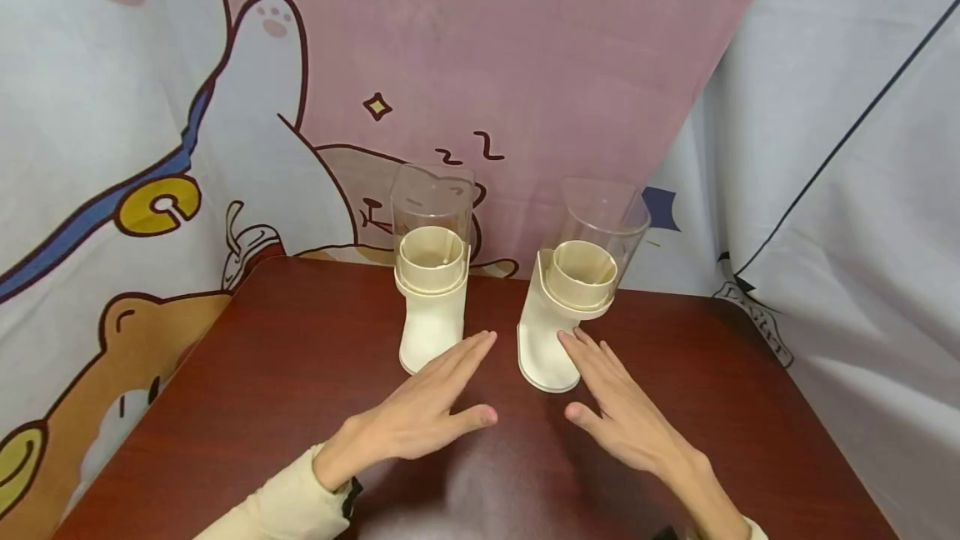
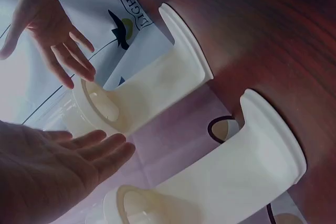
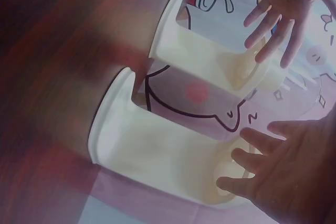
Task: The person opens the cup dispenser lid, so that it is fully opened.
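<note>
Two cream plastic stands are upright side by side on the table, each with a flat rounded foot and a round collar up top. The left stand (image 1: 432, 323) carries a clear, open-topped container (image 1: 432, 198). On the right stand (image 1: 551, 348), turned a little and leaning right in the head view, is a matching clear container (image 1: 603, 207). My left hand (image 1: 416, 415) is in front of the left stand, fingers straight and thumb apart, holding nothing. Likewise my right hand (image 1: 622, 407) has straight fingers, and its fingertips overlap the right stand's foot in the head view.
Beneath everything is a dark reddish-brown table (image 1: 285, 407). A pink and white cartoon-printed cloth (image 1: 570, 48) hangs behind its back edge, and a pale cloth (image 1: 862, 215) hangs along the right side.
</note>
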`<action>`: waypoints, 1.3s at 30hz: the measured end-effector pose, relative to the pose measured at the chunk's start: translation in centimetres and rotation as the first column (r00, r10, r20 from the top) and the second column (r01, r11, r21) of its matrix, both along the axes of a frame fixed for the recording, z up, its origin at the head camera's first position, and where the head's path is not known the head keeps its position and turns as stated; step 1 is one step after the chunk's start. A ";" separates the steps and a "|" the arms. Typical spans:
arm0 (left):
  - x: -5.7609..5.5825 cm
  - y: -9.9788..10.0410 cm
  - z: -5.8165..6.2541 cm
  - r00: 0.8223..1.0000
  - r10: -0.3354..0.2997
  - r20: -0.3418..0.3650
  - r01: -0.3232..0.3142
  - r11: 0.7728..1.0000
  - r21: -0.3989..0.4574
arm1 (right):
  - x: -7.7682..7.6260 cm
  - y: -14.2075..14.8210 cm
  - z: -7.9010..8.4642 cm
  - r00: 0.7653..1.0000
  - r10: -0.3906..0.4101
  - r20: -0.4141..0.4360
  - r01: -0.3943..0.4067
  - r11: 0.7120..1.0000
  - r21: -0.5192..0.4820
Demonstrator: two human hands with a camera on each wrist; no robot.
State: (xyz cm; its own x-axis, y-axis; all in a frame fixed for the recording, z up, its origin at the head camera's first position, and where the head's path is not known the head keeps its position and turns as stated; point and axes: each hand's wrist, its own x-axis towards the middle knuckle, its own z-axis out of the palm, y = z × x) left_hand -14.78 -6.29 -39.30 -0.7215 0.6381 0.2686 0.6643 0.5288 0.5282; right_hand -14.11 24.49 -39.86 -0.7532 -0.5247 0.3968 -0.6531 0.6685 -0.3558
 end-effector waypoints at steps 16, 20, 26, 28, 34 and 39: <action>-2.0 2.1 0.0 0.979 -0.007 0.204 -0.060 0.946 0.319 | 0.1 1.4 0.5 0.964 -0.155 0.217 0.216 0.931 -0.295; -2.5 3.0 0.1 0.953 -0.020 0.303 -0.101 0.921 0.377 | -0.1 1.4 1.0 0.943 -0.157 0.293 0.263 0.891 -0.369; -3.3 4.9 0.6 0.924 -0.051 0.378 -0.137 0.882 0.452 | -0.4 1.2 1.5 0.933 -0.138 0.331 0.289 0.837 -0.465; -3.7 5.6 0.7 0.921 -0.071 0.382 -0.148 0.846 0.513 | -0.4 1.1 1.6 0.933 -0.129 0.336 0.291 0.820 -0.493; -4.6 8.0 0.7 0.936 -0.064 0.346 -0.195 0.726 0.660 | -0.8 0.8 1.9 0.933 -0.094 0.349 0.288 0.777 -0.560; -5.3 10.3 0.6 0.946 -0.019 0.322 -0.219 0.695 0.685 | -1.1 0.1 2.1 0.940 -0.070 0.335 0.270 0.751 -0.603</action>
